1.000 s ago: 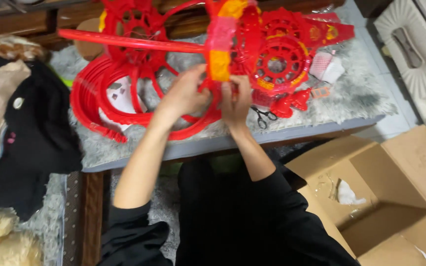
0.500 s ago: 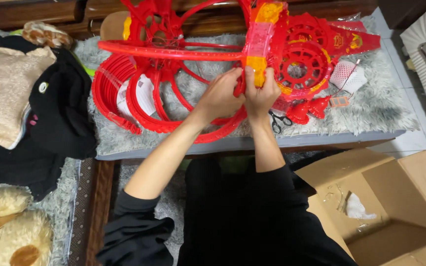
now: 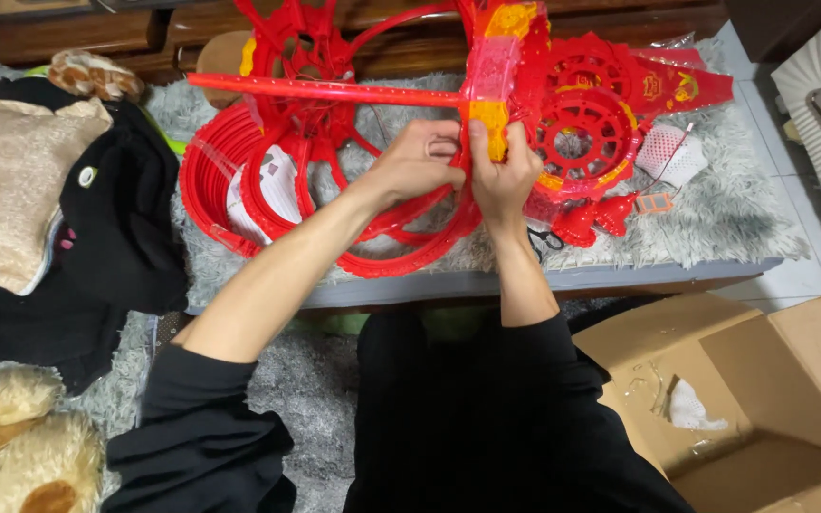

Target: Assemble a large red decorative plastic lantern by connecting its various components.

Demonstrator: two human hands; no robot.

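A red plastic lantern frame point(image 3: 334, 95) with hoops, spoked wheels and a long red rod lies on the grey fluffy table top point(image 3: 743, 218). My left hand point(image 3: 418, 161) grips a red hoop just left of the frame's red-and-yellow centre column point(image 3: 501, 66). My right hand point(image 3: 505, 171) pinches the yellow lower end of that column. A red spoked disc point(image 3: 586, 133) sits right of my hands, with small red bell-shaped pieces point(image 3: 601, 217) below it.
Black scissors point(image 3: 545, 239) lie by my right wrist. A white net bag point(image 3: 672, 152) rests at the right. An open cardboard box point(image 3: 762, 399) stands on the floor at lower right. A beige cushion point(image 3: 7, 190), black cloth and plush toys lie at the left.
The view has shifted, so the frame sits further right. My hands have drawn together at the yellow column; the left hand came off the big hoops.
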